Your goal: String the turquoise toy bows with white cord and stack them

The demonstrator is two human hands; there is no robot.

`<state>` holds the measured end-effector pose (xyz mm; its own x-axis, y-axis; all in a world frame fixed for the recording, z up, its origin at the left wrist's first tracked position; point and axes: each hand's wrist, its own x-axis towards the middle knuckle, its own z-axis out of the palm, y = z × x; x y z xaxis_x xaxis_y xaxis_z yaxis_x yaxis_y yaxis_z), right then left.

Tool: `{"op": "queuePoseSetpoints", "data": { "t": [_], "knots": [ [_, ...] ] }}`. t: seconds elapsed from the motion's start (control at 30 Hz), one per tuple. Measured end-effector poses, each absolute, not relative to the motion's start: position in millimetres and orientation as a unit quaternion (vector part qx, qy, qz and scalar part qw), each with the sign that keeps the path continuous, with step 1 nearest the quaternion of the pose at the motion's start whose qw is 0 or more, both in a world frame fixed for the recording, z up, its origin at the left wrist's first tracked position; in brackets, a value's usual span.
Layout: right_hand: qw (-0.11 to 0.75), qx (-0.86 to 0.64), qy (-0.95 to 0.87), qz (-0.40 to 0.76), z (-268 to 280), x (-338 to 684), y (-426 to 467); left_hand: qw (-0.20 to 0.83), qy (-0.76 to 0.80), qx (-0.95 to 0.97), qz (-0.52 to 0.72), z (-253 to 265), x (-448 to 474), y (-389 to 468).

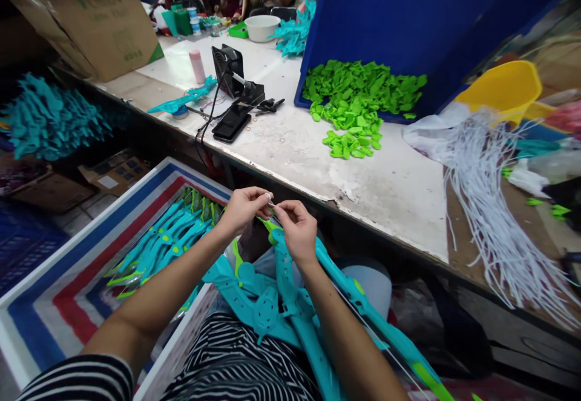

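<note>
My left hand (245, 208) and my right hand (298, 229) meet in front of me at the table edge, fingertips pinched. Between them runs a thin white cord (271, 204), with a small loop by the left fingers. Just below lies the lime-green end of a teal plastic piece that looks like a toy bow (376, 316). Its long limb slants to the lower right, a white string along it. More teal plastic parts (265, 307) with small holes rest across my lap, partly hidden by my forearms.
To the left, a striped-lined crate (59, 298) holds several teal-and-green pieces. On the table (290, 153) are a small black fan (229, 71), a phone (232, 123), green parts (358, 95) spilling from a blue bin (390, 20), and white cords (485, 207). People sit behind.
</note>
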<state>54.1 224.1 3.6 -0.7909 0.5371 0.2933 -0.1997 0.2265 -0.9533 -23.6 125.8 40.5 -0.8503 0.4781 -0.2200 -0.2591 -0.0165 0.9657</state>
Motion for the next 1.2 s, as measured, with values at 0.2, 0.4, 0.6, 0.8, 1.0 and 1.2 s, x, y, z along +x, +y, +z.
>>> {"op": "queuePoseSetpoints", "data": {
  "t": [0.2, 0.4, 0.6, 0.8, 1.0, 1.2],
  "knots": [
    [0.383, -0.093, -0.738, 0.548, 16, 50, 221, 0.374, 0.602, 0.072, 0.702, 52, -27, 114],
    [0.371, -0.049, -0.74, 0.559, 12, 50, 219, 0.362, 0.59, 0.053, 0.719, 55, -20, 116],
    [0.419, -0.023, -0.776, 0.472, 15, 54, 221, 0.314, 0.564, 0.003, 0.764, 59, -13, 126],
    [0.439, -0.009, -0.802, 0.405, 23, 55, 232, 0.335, 0.589, 0.067, 0.732, 64, -15, 124],
    [0.374, 0.013, -0.858, 0.351, 33, 60, 243, 0.314, 0.673, 0.163, 0.649, 61, -15, 119],
    [0.335, 0.004, -0.849, 0.409, 32, 64, 247, 0.25, 0.736, 0.202, 0.596, 61, -10, 120]
  ]
}}
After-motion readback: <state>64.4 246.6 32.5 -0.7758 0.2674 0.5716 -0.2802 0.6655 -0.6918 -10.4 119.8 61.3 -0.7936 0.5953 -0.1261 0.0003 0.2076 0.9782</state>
